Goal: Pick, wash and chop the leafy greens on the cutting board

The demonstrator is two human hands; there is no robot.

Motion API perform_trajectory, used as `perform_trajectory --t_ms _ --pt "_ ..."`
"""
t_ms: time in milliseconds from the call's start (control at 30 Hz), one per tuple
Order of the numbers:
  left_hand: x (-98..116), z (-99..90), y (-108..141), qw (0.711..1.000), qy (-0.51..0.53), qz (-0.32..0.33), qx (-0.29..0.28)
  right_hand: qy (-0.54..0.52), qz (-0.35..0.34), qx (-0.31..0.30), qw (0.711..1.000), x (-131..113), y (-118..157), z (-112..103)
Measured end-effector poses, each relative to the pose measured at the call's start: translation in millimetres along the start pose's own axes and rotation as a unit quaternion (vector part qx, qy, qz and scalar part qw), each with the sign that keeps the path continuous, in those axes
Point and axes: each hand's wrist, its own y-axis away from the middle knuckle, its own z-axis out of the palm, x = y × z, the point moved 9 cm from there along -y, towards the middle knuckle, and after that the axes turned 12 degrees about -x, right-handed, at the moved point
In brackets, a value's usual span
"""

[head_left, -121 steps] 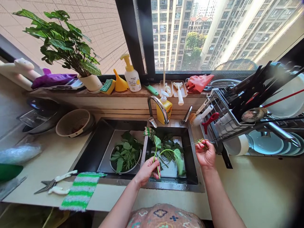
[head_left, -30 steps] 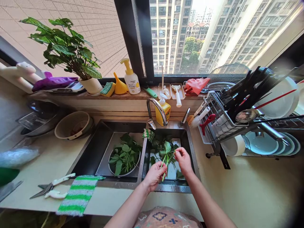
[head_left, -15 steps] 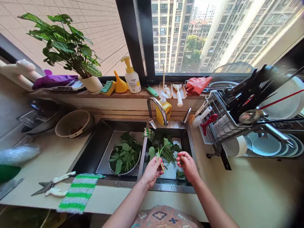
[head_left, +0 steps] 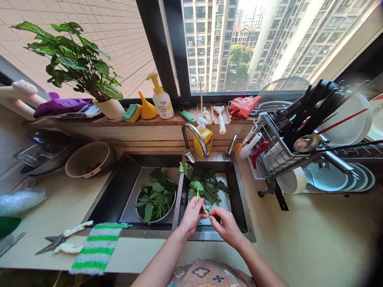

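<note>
Over the front of the right sink basin (head_left: 245, 215), my left hand (head_left: 193, 215) holds a leafy green stem (head_left: 198, 195) between thumb and fingers. My right hand (head_left: 224, 224) pinches the lower end of that stem, close beside the left fingertips. Loose greens (head_left: 211, 190) lie in the right basin beyond my hands. In the left basin (head_left: 104, 203), a round bowl (head_left: 160, 220) is heaped with leafy greens (head_left: 157, 195).
A faucet (head_left: 196, 133) and yellow bottle (head_left: 206, 141) stand behind the sink. Scissors (head_left: 61, 241) and a striped cloth (head_left: 97, 247) lie on the left counter, near a colander (head_left: 89, 159). A loaded dish rack (head_left: 277, 153) is at right.
My right hand has moved left and down from over the basin's right side to the stem in my left hand. The view has shifted slightly.
</note>
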Motion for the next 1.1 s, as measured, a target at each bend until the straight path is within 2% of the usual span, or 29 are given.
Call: perform_trajectory --t_ms 133,233,333,400,467,500,567,633,667,733,767,800,867,933,1000,1100 --pt "-2 -0.1 0 1.000 -0.003 0.002 0.000 0.059 -0.020 -0.014 0.998 -6 2 2" --pt "-4 1.7 1 1.000 0.007 -0.009 -0.011 0.054 -0.027 -0.008 0.998 -7 2 4" --pt "-8 7.2 4 0.999 0.005 -0.029 -0.041 -0.005 -0.013 0.032 0.999 1 -4 -1" --pt "-12 11.7 8 0.996 0.000 -0.049 -0.069 -0.100 0.020 0.086 0.991 15 -11 -12" --pt "-17 14.1 14 0.993 -0.007 -0.073 -0.094 -0.243 0.066 0.155 0.955 38 -19 -29" --pt "-19 13.8 17 0.991 -0.011 -0.084 -0.104 -0.324 0.085 0.192 0.922 50 -22 -38" --pt "-23 9.3 21 0.989 -0.015 -0.097 -0.110 -0.468 0.099 0.264 0.838 70 -27 -60" --pt "-25 0.5 22 0.990 -0.010 -0.097 -0.100 -0.557 0.080 0.318 0.763 80 -30 -86" --pt "-25 -4.9 22 0.992 -0.002 -0.094 -0.088 -0.584 0.064 0.336 0.736 82 -30 -100" --pt "-24 -16.3 19 0.995 0.023 -0.082 -0.053 -0.607 0.032 0.360 0.708 80 -27 -122" --pt "-23 -21.1 17 0.996 0.037 -0.075 -0.034 -0.607 0.018 0.366 0.705 77 -24 -129" --pt "-21 -24.9 15 0.996 0.050 -0.066 -0.017 -0.598 0.009 0.366 0.713 72 -21 -132" --pt "-17 -28.2 12 0.996 0.068 -0.049 0.008 -0.553 0.013 0.332 0.764 60 -16 -123" --pt "-12 -26.5 9 0.997 0.074 -0.034 0.016 -0.475 0.046 0.249 0.843 47 -14 -95" --pt "-7 -23.6 7 0.997 0.069 -0.023 0.020 -0.379 0.075 0.141 0.912 35 -14 -57" --pt "-3 -19.4 6 0.999 0.046 -0.012 0.020 -0.206 0.053 0.033 0.977 17 -9 -16"
